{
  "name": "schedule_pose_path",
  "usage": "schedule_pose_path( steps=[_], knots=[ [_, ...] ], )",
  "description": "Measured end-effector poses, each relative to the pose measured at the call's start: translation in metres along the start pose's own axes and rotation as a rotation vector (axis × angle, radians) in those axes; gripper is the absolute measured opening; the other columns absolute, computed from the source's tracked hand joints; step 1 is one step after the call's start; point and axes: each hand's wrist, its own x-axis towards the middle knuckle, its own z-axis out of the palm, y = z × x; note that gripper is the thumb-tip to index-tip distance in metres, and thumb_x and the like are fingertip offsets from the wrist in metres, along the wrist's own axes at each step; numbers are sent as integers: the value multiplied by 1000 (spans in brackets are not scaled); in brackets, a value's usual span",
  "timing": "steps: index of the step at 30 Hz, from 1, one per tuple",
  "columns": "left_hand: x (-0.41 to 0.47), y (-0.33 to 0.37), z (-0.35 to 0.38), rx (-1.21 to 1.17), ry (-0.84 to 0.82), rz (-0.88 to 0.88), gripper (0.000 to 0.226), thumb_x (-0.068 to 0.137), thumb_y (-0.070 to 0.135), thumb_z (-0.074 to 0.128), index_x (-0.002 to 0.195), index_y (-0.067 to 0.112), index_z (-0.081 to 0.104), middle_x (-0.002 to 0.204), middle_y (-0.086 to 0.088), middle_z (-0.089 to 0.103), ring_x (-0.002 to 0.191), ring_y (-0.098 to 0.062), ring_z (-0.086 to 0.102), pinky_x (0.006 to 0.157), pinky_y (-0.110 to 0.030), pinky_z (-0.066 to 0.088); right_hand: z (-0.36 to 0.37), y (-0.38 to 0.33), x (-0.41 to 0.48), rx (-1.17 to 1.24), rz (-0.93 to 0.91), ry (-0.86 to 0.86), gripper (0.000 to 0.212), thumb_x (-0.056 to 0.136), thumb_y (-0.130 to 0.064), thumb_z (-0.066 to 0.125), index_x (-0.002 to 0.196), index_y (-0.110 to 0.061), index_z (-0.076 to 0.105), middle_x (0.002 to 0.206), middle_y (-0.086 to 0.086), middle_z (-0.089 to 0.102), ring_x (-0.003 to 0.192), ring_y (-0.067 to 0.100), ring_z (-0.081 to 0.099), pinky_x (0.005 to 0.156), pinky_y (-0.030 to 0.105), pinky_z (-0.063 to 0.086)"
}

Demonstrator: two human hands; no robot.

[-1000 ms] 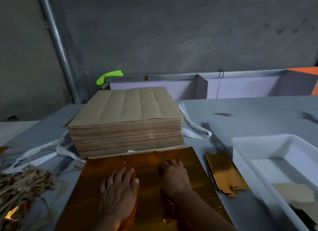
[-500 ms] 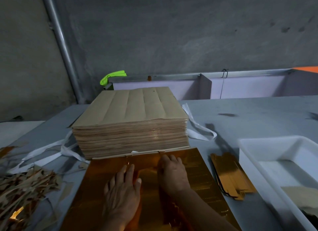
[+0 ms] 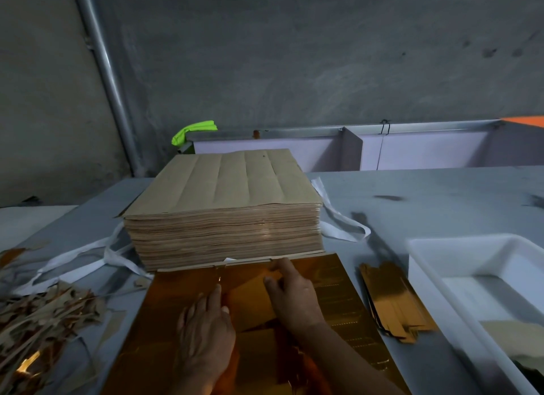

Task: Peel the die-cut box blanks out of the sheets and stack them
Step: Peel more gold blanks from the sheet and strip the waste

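A glossy gold-foil die-cut sheet (image 3: 338, 291) lies flat on the grey tabletop (image 3: 426, 194), its far edge just in front of the tall stack of brown paper-backed sheets (image 3: 223, 212). Both hands work on it. The left hand (image 3: 206, 335) presses down palm-flat on the near side of the stack, fingers straight and close together, much where it was a second ago. The right hand (image 3: 294, 294) has crept forward: its fingers, bent at the knuckles before, now stretch toward the stack, the forefinger reaching the sheet's far edge and the thumb spread out to the side. Between the two hands one gold panel catches the light differently (whether it has lifted free cannot be told). A small pile of peeled gold box blanks (image 3: 394, 303) lies right of the stack's front corner, beside a white plastic tub (image 3: 471, 253). Left of the stack sits a heap of brown and gold scrap strips (image 3: 38, 315); white fabric straps (image 3: 341, 227) trail from under the stack on both sides.
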Motion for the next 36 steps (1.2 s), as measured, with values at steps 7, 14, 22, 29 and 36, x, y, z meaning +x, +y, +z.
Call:
schedule_pose_path(
  steps=[7, 14, 22, 29, 36],
  knots=[
    [0, 1, -1, 33, 17, -12, 54, 98, 20, 27, 151, 29, 21, 157, 7, 27, 147, -11, 18, 120, -36, 8, -7, 13, -8, -41, 106, -116, 9, 100, -36, 54, 93, -31, 55, 89, -7, 61, 77, 4, 59, 64, 18, 48],
    [-4, 2, -2, 66, 10, -1, 58, 96, 20, 31, 152, 27, 18, 159, 7, 24, 147, -11, 16, 120, -36, 7, -1, 20, -12, -83, 78, -79, 11, 102, -38, 49, 91, -35, 49, 88, -6, 60, 80, 7, 61, 75, 25, 55],
    [-6, 4, -3, 62, 19, 2, 58, 96, 18, 29, 152, 26, 18, 159, 6, 24, 147, -10, 15, 121, -36, 8, -2, 20, -15, -12, 89, -73, 9, 102, -36, 49, 94, -32, 52, 93, -5, 60, 85, 9, 62, 80, 27, 56],
    [-5, 1, 1, 82, 41, 20, 55, 98, 25, 29, 152, 26, 19, 157, 6, 29, 146, -11, 19, 121, -37, 10, -7, 20, -17, 149, 159, -5, 14, 100, -35, 52, 88, -28, 54, 93, -3, 61, 85, 12, 63, 81, 35, 59],
    [-5, 0, 1, 89, 33, 28, 54, 98, 22, 28, 152, 25, 20, 157, 6, 28, 147, -11, 18, 121, -36, 10, -10, 20, -21, 361, 249, 76, 14, 100, -32, 53, 87, -26, 58, 97, 2, 63, 88, 24, 66, 78, 49, 61]
  ],
)
